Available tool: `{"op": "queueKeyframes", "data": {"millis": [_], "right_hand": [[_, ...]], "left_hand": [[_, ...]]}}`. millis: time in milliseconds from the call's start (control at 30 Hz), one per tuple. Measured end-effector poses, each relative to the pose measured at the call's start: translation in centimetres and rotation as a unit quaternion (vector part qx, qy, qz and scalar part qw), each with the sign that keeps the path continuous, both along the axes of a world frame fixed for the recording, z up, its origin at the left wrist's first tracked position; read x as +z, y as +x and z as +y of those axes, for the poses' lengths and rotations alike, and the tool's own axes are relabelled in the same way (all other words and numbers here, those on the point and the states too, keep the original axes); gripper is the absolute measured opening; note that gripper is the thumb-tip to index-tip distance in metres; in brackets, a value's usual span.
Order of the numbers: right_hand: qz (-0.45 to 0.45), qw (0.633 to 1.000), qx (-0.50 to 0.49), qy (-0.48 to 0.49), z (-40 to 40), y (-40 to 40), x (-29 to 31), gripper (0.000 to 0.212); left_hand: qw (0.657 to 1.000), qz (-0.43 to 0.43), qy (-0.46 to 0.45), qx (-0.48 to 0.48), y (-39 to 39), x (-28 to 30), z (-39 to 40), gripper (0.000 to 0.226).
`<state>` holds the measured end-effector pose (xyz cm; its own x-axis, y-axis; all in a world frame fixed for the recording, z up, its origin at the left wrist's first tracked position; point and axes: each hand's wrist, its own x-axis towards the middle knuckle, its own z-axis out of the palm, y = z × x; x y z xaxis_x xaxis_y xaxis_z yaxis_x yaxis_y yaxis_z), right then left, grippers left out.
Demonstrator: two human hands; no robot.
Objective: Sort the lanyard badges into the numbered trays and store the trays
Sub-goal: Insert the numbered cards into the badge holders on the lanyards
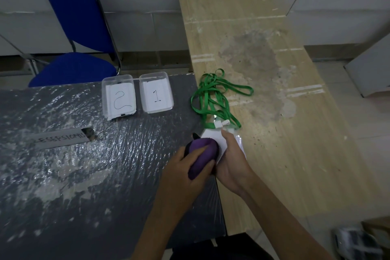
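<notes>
Near the tabletop [84, 154] edge, a purple object [202, 154] is gripped by the left hand [185, 177]; a white badge [213, 139] with green lanyards [213, 95] is pinched by right hand [231, 164] fingers [224, 136].

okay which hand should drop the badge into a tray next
Probably the right hand: it already holds the white badge, while the left hand grips a purple object. Trays sit ahead to the left.

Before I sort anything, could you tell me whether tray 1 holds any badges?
Empty: tray 1 shows only its numbered paper label.
</notes>
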<state>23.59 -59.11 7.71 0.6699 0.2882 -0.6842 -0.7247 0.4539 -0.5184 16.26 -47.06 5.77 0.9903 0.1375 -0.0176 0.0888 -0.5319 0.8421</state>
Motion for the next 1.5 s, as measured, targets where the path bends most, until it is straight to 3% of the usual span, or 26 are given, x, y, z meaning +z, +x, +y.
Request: {"op": "queueKeyframes", "data": {"millis": [133,300,433,500,600,667,733,900,1033,1167,1333,1500], "right_hand": [[0.028,0.999,-0.011,0.035,-0.3,-0.1,-0.7,0.047],[0.041,0.997,-0.011,-0.066,-0.9,-0.2,-0.1,0.037],[-0.044,0.989,0.052,-0.129,-1.9,-0.1,0.3,0.027],[-0.075,0.982,0.093,-0.144,-2.3,-0.3,0.7,0.025],[-0.102,0.974,0.135,-0.152,-2.0,-0.8,0.9,0.027],[-0.119,0.969,0.150,-0.157,-1.3,-1.1,1.2,0.028],[-0.135,0.963,0.159,-0.168,-1.0,-1.1,1.5,0.028],[-0.136,0.965,0.169,-0.151,-1.1,-1.0,1.8,0.028],[-0.141,0.967,0.161,-0.137,-1.1,-0.8,1.9,0.026],[-0.134,0.971,0.148,-0.134,-1.0,-0.8,2.0,0.030],[-0.116,0.980,0.109,-0.117,-1.1,-0.5,2.2,0.033],[-0.115,0.982,0.104,-0.112,-1.3,-0.6,2.2,0.030]], "left_hand": [[0.998,0.008,0.007,0.069,0.4,0.1,0.8,0.038],[0.976,0.087,-0.164,0.112,0.3,-0.2,0.9,0.031],[0.953,0.104,-0.234,0.164,0.2,0.0,1.4,0.026],[0.960,0.103,-0.203,0.162,0.1,0.1,2.3,0.023],[0.993,0.041,0.068,0.086,-0.5,-0.1,2.5,0.027],[0.989,-0.004,0.149,0.013,-0.7,0.0,1.4,0.034],[0.986,-0.035,0.161,-0.034,-0.6,0.1,0.8,0.040],[0.989,-0.022,0.141,0.046,1.5,0.2,2.8,0.040],[0.986,-0.069,0.139,-0.065,2.1,0.4,2.2,0.042],[0.991,-0.025,0.127,0.024,2.9,0.3,3.0,0.040],[0.975,-0.091,0.172,-0.106,0.6,0.7,1.9,0.046],[0.985,-0.058,0.154,-0.046,-0.1,-0.2,3.7,0.041]]}}
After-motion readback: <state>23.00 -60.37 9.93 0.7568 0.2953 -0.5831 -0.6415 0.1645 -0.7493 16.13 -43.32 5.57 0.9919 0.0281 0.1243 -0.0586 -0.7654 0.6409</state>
